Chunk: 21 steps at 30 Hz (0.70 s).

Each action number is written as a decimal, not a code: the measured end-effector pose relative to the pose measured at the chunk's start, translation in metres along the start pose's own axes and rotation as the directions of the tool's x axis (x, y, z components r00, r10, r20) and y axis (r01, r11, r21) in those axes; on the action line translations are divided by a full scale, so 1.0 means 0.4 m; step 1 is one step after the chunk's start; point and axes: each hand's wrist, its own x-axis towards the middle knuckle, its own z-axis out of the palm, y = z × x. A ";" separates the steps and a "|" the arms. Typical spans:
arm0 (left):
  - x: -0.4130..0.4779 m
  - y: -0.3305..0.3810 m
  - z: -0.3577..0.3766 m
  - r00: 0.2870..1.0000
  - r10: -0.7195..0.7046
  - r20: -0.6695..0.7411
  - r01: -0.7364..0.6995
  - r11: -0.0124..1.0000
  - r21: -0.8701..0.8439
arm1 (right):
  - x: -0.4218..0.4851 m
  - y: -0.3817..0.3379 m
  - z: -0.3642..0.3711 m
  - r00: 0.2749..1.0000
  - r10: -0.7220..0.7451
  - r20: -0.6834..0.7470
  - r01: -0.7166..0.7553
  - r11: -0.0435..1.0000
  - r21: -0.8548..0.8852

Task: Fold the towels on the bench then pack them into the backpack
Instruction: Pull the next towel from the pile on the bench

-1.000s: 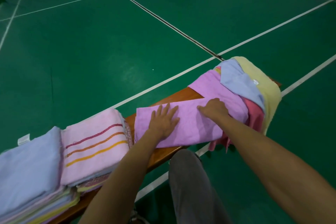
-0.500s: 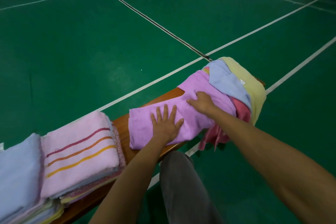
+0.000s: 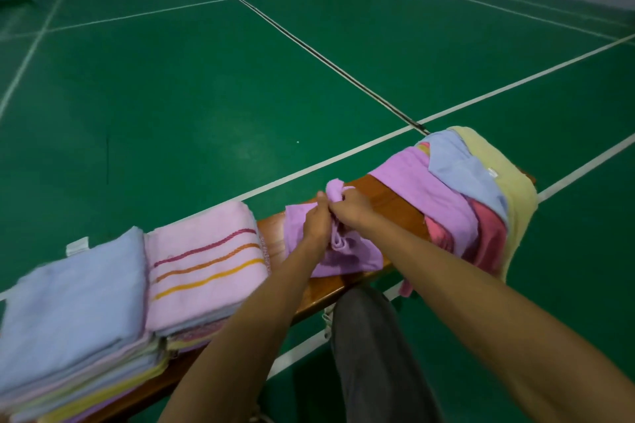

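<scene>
Green court floor (image 3: 206, 96) behind the desk (image 3: 385, 197): my left hand (image 3: 318, 221) and right hand (image 3: 354, 208) pinch the purple towel (image 3: 347, 256) bunched, its length trailing toward me, folded stacks (image 3: 202, 264) leftward.

Two hands, the left hand (image 3: 318, 220) and the right hand (image 3: 354, 208). Two stacks of folded towels: a blue-topped stack (image 3: 74, 299) and a pink striped stack (image 3: 206, 264). One purple towel (image 3: 347, 256). One messy pile (image 3: 474, 192). One surface (image 3: 388, 199).
</scene>
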 end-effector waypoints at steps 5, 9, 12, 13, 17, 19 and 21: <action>0.015 -0.020 -0.114 0.990 0.007 -0.143 0.045 0.934 0.355 | -0.038 -0.043 0.063 0.991 0.122 0.048 -0.129 0.975 0.183; 0.013 -0.053 -0.157 0.956 0.123 -0.266 0.071 0.785 0.616 | -0.050 -0.034 0.061 0.995 -0.014 -0.100 -0.004 0.983 -0.182; 0.022 -0.070 -0.159 0.937 0.259 -0.235 0.012 0.647 0.762 | -0.064 -0.007 0.050 0.987 -0.087 -0.138 0.034 0.936 -0.351; 0.023 -0.075 -0.159 0.939 0.265 -0.218 0.006 0.623 0.782 | -0.066 0.008 0.049 0.980 -0.109 -0.167 0.032 0.914 -0.404; 0.019 -0.086 -0.159 0.943 0.280 -0.178 -0.035 0.618 0.785 | -0.071 0.047 0.046 0.969 0.004 -0.246 -0.110 0.902 -0.417; 0.017 -0.083 -0.154 0.933 0.295 -0.206 -0.017 0.608 0.794 | -0.064 0.053 0.040 0.969 0.108 -0.223 -0.172 0.940 -0.293; 0.016 -0.074 -0.150 0.944 0.209 -0.256 0.062 0.649 0.758 | -0.052 0.057 0.019 0.978 0.176 -0.114 -0.195 0.964 -0.181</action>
